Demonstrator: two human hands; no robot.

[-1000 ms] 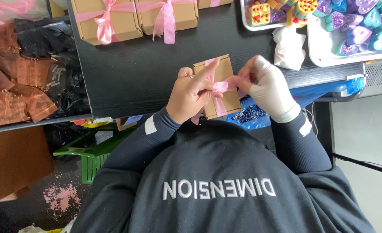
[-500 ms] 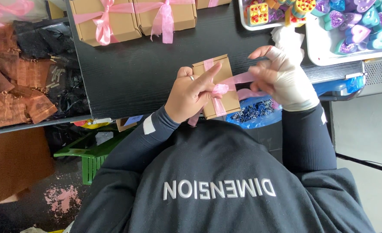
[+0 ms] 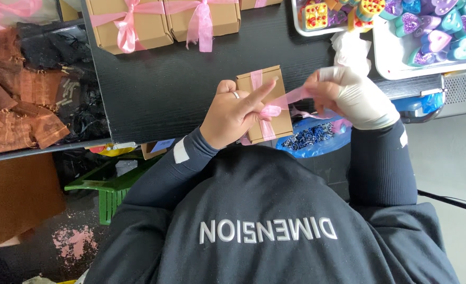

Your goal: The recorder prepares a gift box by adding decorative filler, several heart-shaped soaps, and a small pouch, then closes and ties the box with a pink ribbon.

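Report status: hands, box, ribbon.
Left hand pins small brown box, finger on knot. Gloved right hand pulls pink ribbon taut. Nothing in the way.

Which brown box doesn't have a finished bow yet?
The small brown box held by the left hand; its pink ribbon is stretched loose, unlike the two bowed boxes behind.

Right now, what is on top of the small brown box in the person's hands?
A pink ribbon crosses the small brown box, and left-hand fingers press on it. The contents are hidden because it is closed.

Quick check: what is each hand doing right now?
Left hand: closed around the small brown box, one finger pinning the pink ribbon.
Right hand: gloved, pinching the ribbon's end taut.
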